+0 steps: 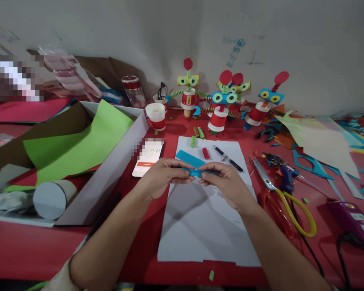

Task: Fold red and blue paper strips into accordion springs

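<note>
A small piece of blue paper (195, 173) is pinched between both hands above a white sheet (206, 218). My left hand (165, 176) closes its thumb and fingers on the piece's left end, and my right hand (223, 178) does the same at its right end. Just behind the fingers, a flat blue strip (189, 157) lies on the sheet. Folded paper springs, one red (206, 153) and one green (193, 141), rest near the sheet's back edge, beside a black pen (228, 158).
Paper-cup robot figures (220, 117) stand along the wall. An open box (109, 178) with green paper (79, 149) is at left, near a phone (147, 157) and stacked cups (155, 116). At right lie scissors (269, 182), a blue glue gun (288, 178) and paper scraps (321, 141).
</note>
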`<state>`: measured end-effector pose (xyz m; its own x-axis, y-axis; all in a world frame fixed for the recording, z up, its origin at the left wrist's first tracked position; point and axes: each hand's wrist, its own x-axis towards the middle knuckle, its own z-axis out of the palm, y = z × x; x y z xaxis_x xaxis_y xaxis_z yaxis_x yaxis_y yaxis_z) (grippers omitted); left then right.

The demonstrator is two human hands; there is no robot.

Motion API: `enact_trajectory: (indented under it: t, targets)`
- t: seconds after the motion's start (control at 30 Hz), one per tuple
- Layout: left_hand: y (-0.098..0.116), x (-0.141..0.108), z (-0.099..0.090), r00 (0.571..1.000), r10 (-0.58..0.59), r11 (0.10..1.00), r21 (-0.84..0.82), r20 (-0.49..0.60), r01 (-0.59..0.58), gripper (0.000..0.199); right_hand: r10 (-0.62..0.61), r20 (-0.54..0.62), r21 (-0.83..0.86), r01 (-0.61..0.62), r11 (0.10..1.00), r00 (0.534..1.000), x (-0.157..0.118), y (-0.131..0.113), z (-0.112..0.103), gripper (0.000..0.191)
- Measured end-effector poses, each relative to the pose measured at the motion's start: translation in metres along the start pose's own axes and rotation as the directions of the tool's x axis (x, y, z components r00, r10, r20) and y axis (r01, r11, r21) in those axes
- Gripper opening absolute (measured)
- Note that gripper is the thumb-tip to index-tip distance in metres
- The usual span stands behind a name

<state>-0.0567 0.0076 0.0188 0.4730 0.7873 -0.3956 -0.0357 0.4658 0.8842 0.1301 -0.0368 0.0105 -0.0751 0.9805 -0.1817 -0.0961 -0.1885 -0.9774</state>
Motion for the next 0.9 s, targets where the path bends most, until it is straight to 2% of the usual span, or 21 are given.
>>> enact_trajectory:
  t: [0.2, 0.33, 0.47, 0.57, 0.7, 0.9]
  targets:
    - [0.001, -0.004, 0.003, 0.998, 0.054, 0.997, -0.051, 0.01, -0.054, 0.017, 0.04, -0.033, 0.166, -0.034, 0.985, 0.999, 0.0, -0.002, -0.001, 0.013]
    - [0.003, -0.007, -0.001, 0.994, 0.085, 0.996, -0.039, 0.07, -0.082, 0.016, 0.016, -0.019, 0.224, -0.012, 0.975, 1.0, 0.0, -0.001, -0.005, 0.01]
    - [0.007, -0.009, -0.005, 0.979, 0.047, 0.996, 0.059, 0.198, -0.059, 0.017, -0.014, -0.024, 0.123, 0.016, 0.992, 1.0, -0.001, -0.002, -0.003, 0.004]
    - [0.004, -0.007, -0.002, 0.982, 0.028, 0.983, 0.171, 0.185, -0.06, 0.016, -0.03, 0.018, 0.008, 0.03, 1.0, 0.999, -0.002, -0.001, 0.0, 0.007]
    - [-0.002, -0.003, 0.006, 0.984, -0.068, 0.973, 0.231, 0.166, 0.028, 0.02, -0.022, 0.086, -0.106, 0.031, 0.994, 0.996, -0.003, 0.003, 0.001, 0.012]
    - [-0.005, -0.001, 0.007, 0.974, -0.141, 0.957, 0.276, 0.178, 0.088, 0.017, 0.012, 0.038, -0.129, -0.007, 0.992, 0.999, -0.003, 0.006, 0.0, 0.023]
